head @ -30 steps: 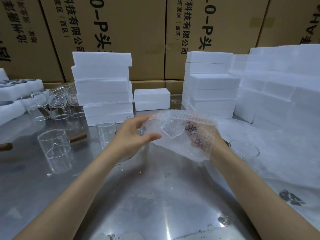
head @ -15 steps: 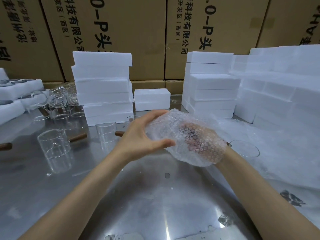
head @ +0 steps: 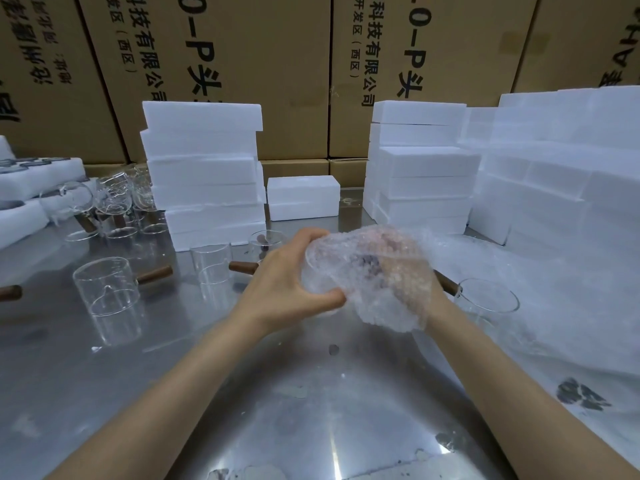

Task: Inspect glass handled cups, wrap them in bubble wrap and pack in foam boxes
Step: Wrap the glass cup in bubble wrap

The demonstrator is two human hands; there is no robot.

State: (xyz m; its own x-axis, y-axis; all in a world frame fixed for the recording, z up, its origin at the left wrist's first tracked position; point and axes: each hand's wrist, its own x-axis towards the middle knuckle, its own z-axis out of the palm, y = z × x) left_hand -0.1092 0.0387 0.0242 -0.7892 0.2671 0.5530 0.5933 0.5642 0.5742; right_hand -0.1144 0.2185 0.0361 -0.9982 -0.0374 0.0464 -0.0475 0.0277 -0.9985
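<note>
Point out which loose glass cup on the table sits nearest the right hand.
The cup just right of the right hand, its wooden handle pointing toward the wrist. The other bare cups all stand left of the left hand.

hands (head: 287, 289) — 2 | bubble-wrapped bundle (head: 374, 282) — 1 | small foam box (head: 303, 197) alone at centre — 1

A bubble-wrap bundle (head: 370, 275), clear and crumpled round a cup hidden inside, sits between the 2 grips, above the tabletop. Left of the left grip (head: 291, 282) stand 2 upright clear cups (head: 107, 292) with brown handles. Just right of the right grip (head: 412, 271) stands another cup (head: 486, 301). White foam boxes (head: 204, 174) are stacked beyond the grips.
</note>
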